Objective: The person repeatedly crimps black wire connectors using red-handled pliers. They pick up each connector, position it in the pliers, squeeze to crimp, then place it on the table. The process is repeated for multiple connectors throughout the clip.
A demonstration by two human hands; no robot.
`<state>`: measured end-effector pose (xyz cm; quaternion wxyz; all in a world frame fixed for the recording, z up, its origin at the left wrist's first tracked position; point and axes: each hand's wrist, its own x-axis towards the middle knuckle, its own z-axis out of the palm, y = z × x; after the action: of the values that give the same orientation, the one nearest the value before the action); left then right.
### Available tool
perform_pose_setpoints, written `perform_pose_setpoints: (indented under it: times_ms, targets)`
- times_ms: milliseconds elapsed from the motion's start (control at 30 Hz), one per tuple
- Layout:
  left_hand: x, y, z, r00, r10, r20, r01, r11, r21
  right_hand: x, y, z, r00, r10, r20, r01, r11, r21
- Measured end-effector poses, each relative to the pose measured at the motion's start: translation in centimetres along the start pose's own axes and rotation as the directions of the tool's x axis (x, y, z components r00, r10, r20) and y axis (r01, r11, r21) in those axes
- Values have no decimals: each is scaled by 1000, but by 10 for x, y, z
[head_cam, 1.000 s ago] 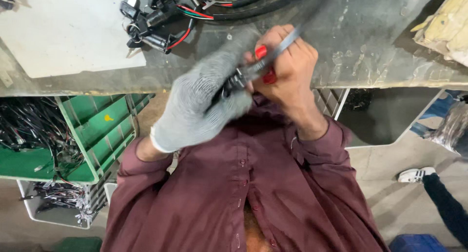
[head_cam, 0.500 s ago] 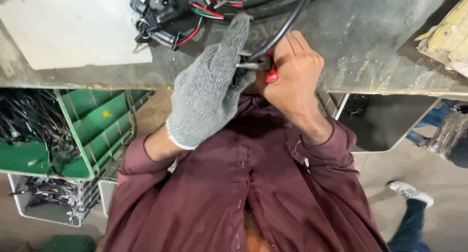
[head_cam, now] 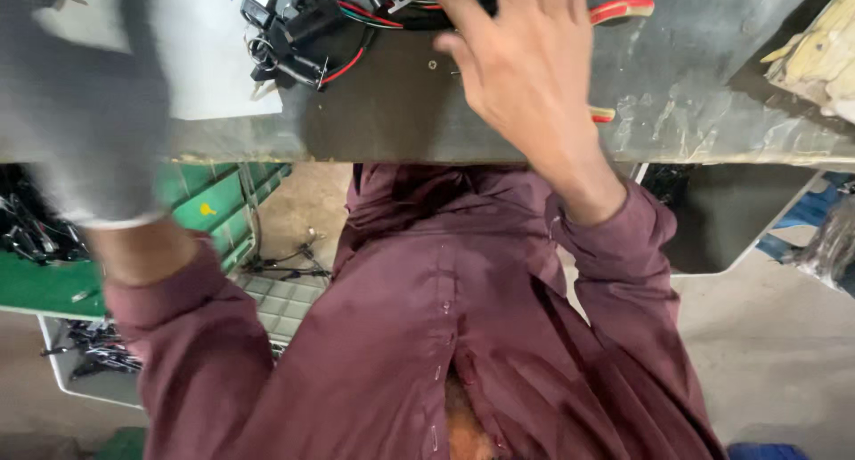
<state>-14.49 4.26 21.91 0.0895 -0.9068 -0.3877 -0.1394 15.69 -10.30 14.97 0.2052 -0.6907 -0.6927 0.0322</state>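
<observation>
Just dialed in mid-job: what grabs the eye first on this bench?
The bare right hand spreads open over the grey bench, covering red-handled pliers. At top centre lies a black wire harness with red leads. The grey-gloved left hand fills the left edge, blurred.

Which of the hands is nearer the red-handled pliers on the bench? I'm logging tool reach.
Right. The bare right hand is spread directly over the red-handled pliers, covering part of them. The gloved left hand is far off to the left, blurred, over the white sheet.

2 hands (head_cam: 525,68), 1 red-handled pliers (head_cam: 622,10), 1 black wire bundle (head_cam: 307,32), 1 green crate (head_cam: 209,202).
</observation>
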Motion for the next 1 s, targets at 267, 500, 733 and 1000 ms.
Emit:
perform_pose_setpoints:
  times_ms: [267, 500, 733, 1000]
  targets:
    - [62, 82, 43, 923, 385, -12, -300, 699, -649, 15, -1, -41, 980, -43, -194, 100, 951, 294]
    - [28, 105, 8, 958, 269, 95, 94, 17, -995, -6, -26, -34, 747, 500, -437, -50, 699, 714]
    - [-20, 156, 50, 785, 189, 590, 591, -516, -621, -28, -59, -45, 953, 294, 70, -53, -64, 997]
    - [-19, 143, 78, 973, 207, 105, 53, 243, -969, -41, -74, -67, 989, 56, -137, 115, 295, 949]
